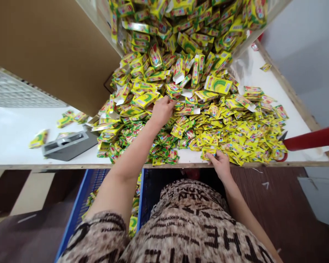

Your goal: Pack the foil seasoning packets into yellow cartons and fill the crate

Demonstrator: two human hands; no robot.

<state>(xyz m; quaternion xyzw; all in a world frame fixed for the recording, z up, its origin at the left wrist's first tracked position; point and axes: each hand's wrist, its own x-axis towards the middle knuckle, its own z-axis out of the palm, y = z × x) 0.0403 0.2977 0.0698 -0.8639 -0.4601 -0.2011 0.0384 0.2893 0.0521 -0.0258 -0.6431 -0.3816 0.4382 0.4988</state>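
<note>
A big heap of yellow-green sachets (235, 128) and flat small yellow cartons (218, 84) covers the white table (13, 128). My left hand (162, 109) reaches far into the heap, fingers curled down onto the cartons near the middle; what they hold is hidden. My right hand (221, 163) rests at the table's front edge, fingers pinched on a few sachets (208, 152) at the heap's near rim.
A large tilted cardboard box (55, 51) spills packets from the back. A grey tape dispenser (67, 144) lies at the left. A red-handled tool (312, 138) lies at the right edge. A blue crate (76, 208) with packets stands under the table.
</note>
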